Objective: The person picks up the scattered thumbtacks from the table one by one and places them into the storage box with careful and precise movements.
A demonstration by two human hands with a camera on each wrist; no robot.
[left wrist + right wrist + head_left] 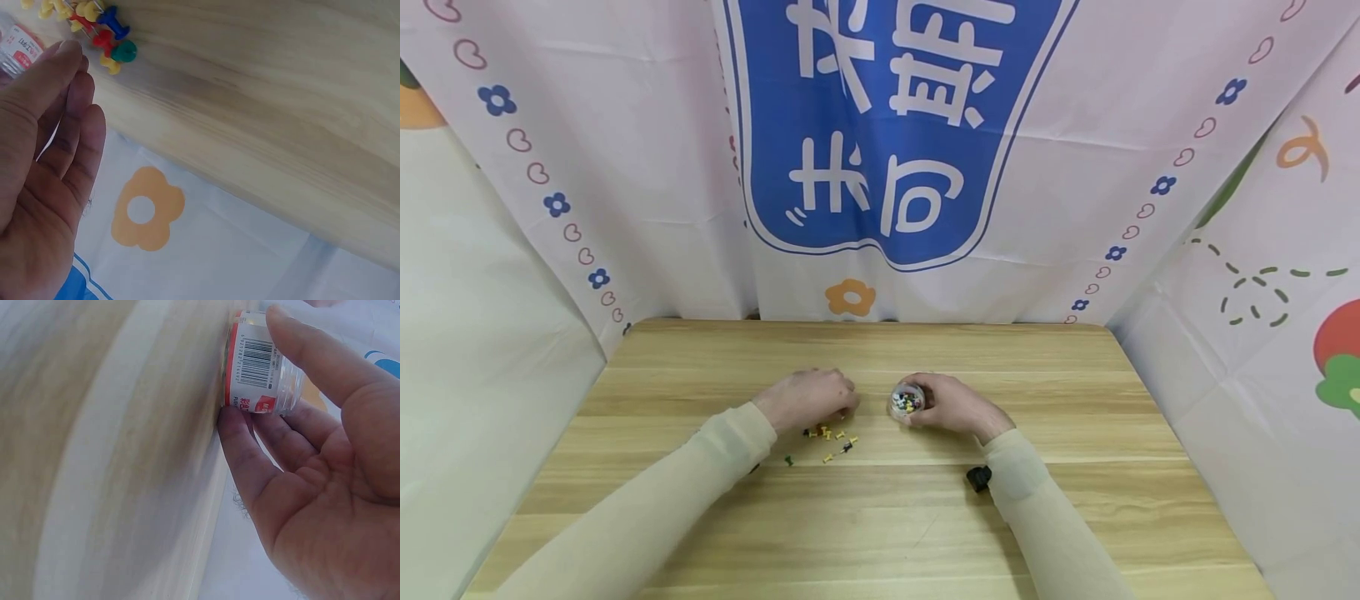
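Nearest are two pale sleeves (647, 508), reaching in from either side over the wooden table (910, 542). A small black object (978, 478) lies against the edge of the right one. A little farther on, loose pins lie scattered: a green pin (789, 460) and a yellow pin (828, 458) nearest, then a close group of yellow, red and blue ones. The left hand (805, 398) is just beside that group, back up, fingers bent and thumb close to the fingertips; whether a pin sits between them I cannot tell, since the hand hides its own tips. To its right, apart from it, is the jar (255, 362), lidless and mouth up, with a heap of mixed pins inside and a barcode label round its wall. The right hand (951, 407) holds it from the right, thumb on one side and fingers on the other. Past the table's far edge hangs a white cloth (662, 150) with an orange flower (837, 298) and, above that, a blue panel (882, 125) bearing white characters
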